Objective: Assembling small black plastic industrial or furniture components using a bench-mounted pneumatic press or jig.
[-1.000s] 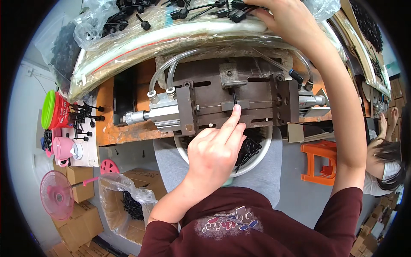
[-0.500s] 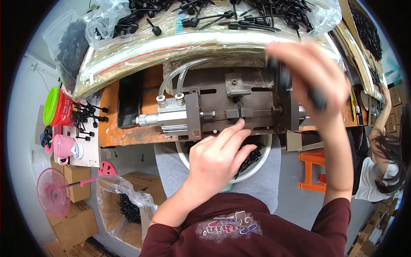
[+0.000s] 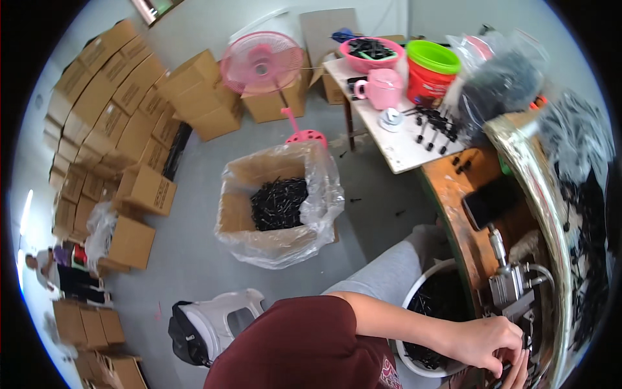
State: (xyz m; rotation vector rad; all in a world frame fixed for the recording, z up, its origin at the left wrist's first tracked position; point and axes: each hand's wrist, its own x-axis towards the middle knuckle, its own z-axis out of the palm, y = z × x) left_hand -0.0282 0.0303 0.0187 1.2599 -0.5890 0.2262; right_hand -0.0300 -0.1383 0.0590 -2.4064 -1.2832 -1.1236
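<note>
My left hand (image 3: 486, 341) reaches in at the lower right, over the metal clamping fixture (image 3: 508, 285) on the bench. Its fingers are bent together in a pinch, and what they hold is hidden. Just beside it, only the fingers of my right hand (image 3: 517, 372) show at the picture's edge, pressed together. Dark pieces lie around the fingers of both hands, too covered to name. A silver air cylinder with clear hoses forms the fixture's visible end. Below the bench edge, a white tub (image 3: 409, 301) of black plastic parts sits by my legs.
A black phone (image 3: 490, 202) lies on the wooden bench (image 3: 447, 185). The white side table (image 3: 405, 159) bears a pink mug (image 3: 382, 89), a red-green bucket (image 3: 432, 72) and black parts. On the floor stand a lined carton (image 3: 236, 223), a pink fan (image 3: 261, 68), a stool (image 3: 223, 314) and stacked boxes (image 3: 116, 97).
The view has swung far to the left, bringing the floor and cartons in. My raised right hand, which held a black part, is now down beside the left hand.
</note>
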